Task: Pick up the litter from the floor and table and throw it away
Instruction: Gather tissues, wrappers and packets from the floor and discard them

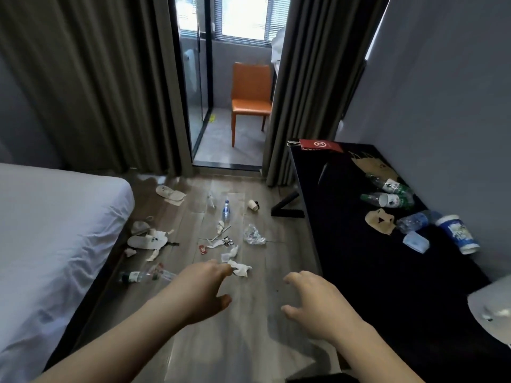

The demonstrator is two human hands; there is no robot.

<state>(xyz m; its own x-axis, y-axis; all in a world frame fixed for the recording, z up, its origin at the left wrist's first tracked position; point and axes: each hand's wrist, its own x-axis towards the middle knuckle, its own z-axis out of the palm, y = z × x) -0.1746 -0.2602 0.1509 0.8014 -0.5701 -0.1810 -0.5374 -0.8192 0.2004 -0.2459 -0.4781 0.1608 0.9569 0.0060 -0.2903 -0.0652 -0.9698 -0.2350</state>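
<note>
Left hand (204, 286) reaches, fingers (219, 268) spread and empty, toward the crumpled tissue (241, 268) on the floor (249, 333) right of the bed (55, 217). Right hand (315, 299) hangs loose, empty. Tissue looks light and soft: pinch a raised fold.

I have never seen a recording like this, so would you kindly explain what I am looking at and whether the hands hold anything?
There is no machine: one camera worn on a person's head looks forward and down at their bare hands. The left hand reaches to a crumpled tissue on the wooden floor; whether its fingers pinch it is unclear. The right hand hovers open, holding nothing. More litter lies around: a plastic bottle and paper cup on the floor, bottles and a blue-and-white cup on the black table.
</note>
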